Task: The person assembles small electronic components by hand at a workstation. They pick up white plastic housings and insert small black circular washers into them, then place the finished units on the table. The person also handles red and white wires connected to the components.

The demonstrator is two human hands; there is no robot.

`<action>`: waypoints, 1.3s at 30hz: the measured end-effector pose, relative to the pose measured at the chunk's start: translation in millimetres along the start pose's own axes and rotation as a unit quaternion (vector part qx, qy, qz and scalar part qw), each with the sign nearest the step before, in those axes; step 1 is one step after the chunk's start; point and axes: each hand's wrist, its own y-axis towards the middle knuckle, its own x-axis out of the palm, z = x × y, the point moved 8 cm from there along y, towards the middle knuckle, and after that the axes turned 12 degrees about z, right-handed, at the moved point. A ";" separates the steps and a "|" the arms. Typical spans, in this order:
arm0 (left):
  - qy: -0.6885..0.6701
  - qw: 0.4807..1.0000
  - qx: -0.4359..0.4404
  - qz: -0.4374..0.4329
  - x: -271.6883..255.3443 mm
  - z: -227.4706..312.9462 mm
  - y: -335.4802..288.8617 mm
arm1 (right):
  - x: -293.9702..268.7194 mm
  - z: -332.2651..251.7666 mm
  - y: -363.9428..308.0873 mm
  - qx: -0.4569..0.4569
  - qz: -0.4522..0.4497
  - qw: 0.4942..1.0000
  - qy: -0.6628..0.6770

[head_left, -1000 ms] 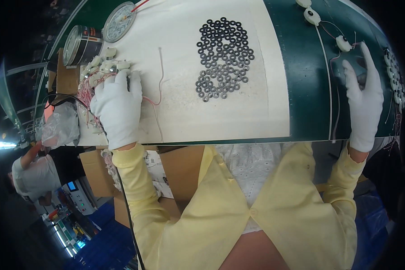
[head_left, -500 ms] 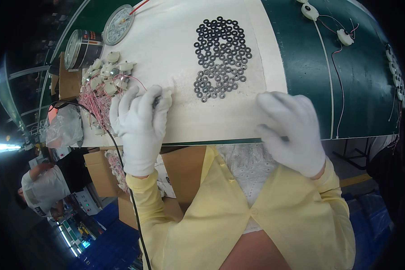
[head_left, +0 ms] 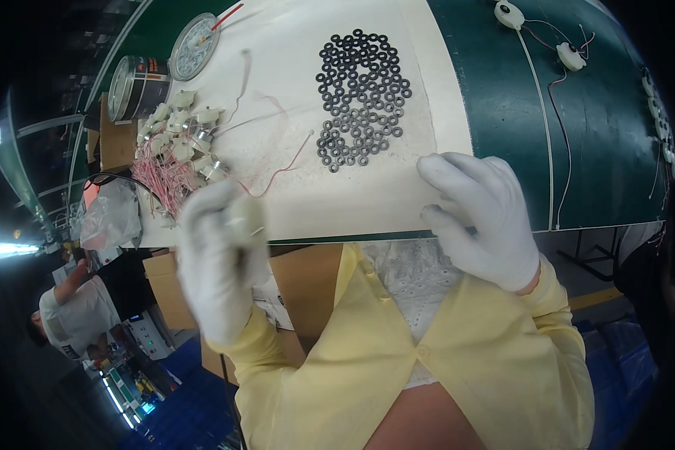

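My left hand (head_left: 214, 277), in a white glove and smeared by motion, is closed on a small cream motor (head_left: 247, 219) at the table's front edge. Pink-and-white wires (head_left: 281, 171) trail over the paper just beyond it. Left of these lies a pile of similar cream motors (head_left: 178, 131) with tangled pink leads (head_left: 161, 176). My right hand (head_left: 487, 217), gloved too, hovers over the right part of the table edge, fingers and thumb apart, holding nothing. Many black rings (head_left: 360, 94) lie grouped on the white paper (head_left: 292, 82) between and beyond my hands.
At the far left stand a metal can (head_left: 141, 86) and a round clear dish (head_left: 195, 46) of pale grease-like stuff with a red stick. A cardboard box (head_left: 117, 139) and plastic bag (head_left: 111, 214) sit nearby. More wired motors (head_left: 570, 56) lie on the green surface. A person (head_left: 75, 311) is at left.
My left hand has drawn back toward me with the motor, away from the pile, and its wires have swung across the paper. The right hand has shifted slightly left.
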 end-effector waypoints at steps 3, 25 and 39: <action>0.102 0.985 -0.079 -0.112 37.4 -21.6 -4.2 | 1.1 1.9 0.7 0.006 -0.015 1.000 0.014; 0.463 0.754 0.466 0.006 55.7 -0.3 -4.8 | 0.8 0.1 4.8 0.010 -0.011 1.000 0.016; 0.394 0.786 0.467 -0.089 84.5 -1.4 5.9 | 1.8 -2.2 5.7 0.004 -0.014 1.000 0.014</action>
